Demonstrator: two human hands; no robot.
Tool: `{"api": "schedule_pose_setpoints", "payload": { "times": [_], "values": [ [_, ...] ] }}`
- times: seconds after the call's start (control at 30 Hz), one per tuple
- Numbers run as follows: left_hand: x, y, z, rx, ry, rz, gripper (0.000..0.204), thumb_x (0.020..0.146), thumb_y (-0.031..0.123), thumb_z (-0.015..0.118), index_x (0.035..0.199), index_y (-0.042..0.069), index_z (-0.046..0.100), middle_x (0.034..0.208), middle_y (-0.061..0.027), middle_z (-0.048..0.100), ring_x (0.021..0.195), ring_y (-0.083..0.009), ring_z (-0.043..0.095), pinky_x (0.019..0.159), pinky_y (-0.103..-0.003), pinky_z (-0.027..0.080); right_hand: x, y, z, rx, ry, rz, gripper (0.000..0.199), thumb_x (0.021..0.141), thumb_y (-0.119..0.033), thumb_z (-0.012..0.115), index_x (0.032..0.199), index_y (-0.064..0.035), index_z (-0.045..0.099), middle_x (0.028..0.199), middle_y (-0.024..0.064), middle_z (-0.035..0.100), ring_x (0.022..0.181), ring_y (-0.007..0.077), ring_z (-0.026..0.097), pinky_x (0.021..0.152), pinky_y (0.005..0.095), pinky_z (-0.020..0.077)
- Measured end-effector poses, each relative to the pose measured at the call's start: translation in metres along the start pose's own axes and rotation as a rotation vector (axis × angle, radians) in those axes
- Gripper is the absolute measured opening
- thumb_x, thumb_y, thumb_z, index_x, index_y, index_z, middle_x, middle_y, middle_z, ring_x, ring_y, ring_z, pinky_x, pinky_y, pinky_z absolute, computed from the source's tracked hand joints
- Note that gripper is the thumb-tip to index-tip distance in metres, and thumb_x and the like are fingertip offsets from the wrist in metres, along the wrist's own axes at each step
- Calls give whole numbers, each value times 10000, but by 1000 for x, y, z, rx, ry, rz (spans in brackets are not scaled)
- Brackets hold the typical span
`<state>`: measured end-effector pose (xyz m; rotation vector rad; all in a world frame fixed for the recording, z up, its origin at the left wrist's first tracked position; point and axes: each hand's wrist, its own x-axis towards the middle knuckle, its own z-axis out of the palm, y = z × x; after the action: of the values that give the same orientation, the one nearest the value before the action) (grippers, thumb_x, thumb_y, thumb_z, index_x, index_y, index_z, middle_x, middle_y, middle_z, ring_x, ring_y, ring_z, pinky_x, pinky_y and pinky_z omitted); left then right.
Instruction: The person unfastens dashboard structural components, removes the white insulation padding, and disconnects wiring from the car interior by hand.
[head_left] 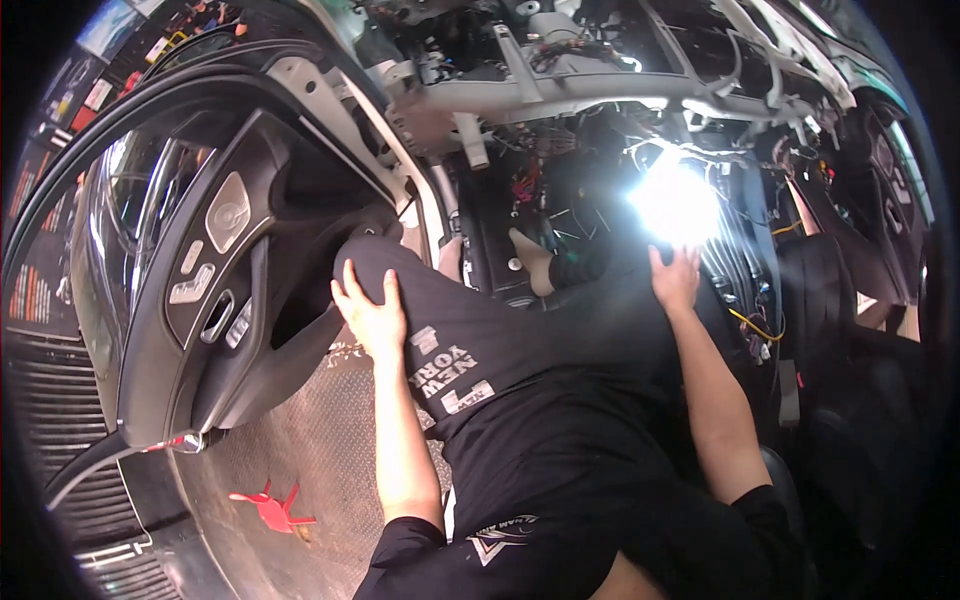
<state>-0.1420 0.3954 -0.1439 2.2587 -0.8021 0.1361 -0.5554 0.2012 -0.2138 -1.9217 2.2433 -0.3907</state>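
1. The setting is a workshop with a car whose driver's door stands open; the person sits in the doorway looking down into a stripped cabin, and a grey textured metal floor plate (300,440) lies below the sill.
2. Far left, the open black car door (175,300) shows its inner trim panel, with a round silver speaker grille (228,212) and a cluster of silver seat-shaped switches (193,283) beneath it.
3. On the floor plate near the bottom lies a small red plastic star-shaped piece (272,506).
4. The left hand (372,312) lies flat, fingers spread and open, on the person's own left knee, which is covered by black trousers with white printed patches (470,350). It grips nothing; the palm simply presses on the cloth.
5. Between the knees, a foot in a pale sock (532,258) rests on the cabin floor among loose wires.
6. Above, the bare grey metal cross-beam of the dismantled dashboard (560,95) runs across, with bundles of black wiring hanging from it.
7. A very bright white work light (676,205) glares in the footwell, washing out what lies just around it.
8. The right hand (676,278) is just below that light, fingers raised toward it, resting at the right knee; the glare hides the fingertips, so I cannot tell whether it clasps anything.
9. Far right, a black seat (830,300) sits in shadow.
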Motion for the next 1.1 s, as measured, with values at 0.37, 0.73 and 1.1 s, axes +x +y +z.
{"api": "schedule_pose_setpoints", "payload": {
  "times": [0.37, 0.73, 1.1],
  "values": [
    [4, -9, 3, 8, 9, 73, 689, 885, 423, 689, 1458, 156, 414, 1491, -283, 313, 1405, -422, 305, 1129, -488, 313, -3, -8, -6, 35, 5, -8, 630, 878, -495, 614, 1255, 9, 592, 1326, 249, 546, 1329, 427, 405, 1093, 474, 357],
    [1, -11, 5, -48, -18, 30, 635, 927, 422, 641, 1473, 194, 411, 1551, -221, 262, 1429, -381, 291, 1145, -472, 292, -3, -7, -19, 195, -99, 24, 539, 873, -445, 625, 1380, -297, 518, 1441, 143, 430, 1413, 349, 284, 1131, 537, 277],
    [0, -11, 2, -70, -21, 19, 632, 929, 438, 632, 1471, 198, 415, 1553, -206, 266, 1435, -366, 285, 1151, -470, 281, -3, -9, -19, 210, -98, 23, 527, 880, -440, 616, 1377, -292, 521, 1436, 146, 434, 1405, 354, 294, 1123, 528, 279]
  ]
}}
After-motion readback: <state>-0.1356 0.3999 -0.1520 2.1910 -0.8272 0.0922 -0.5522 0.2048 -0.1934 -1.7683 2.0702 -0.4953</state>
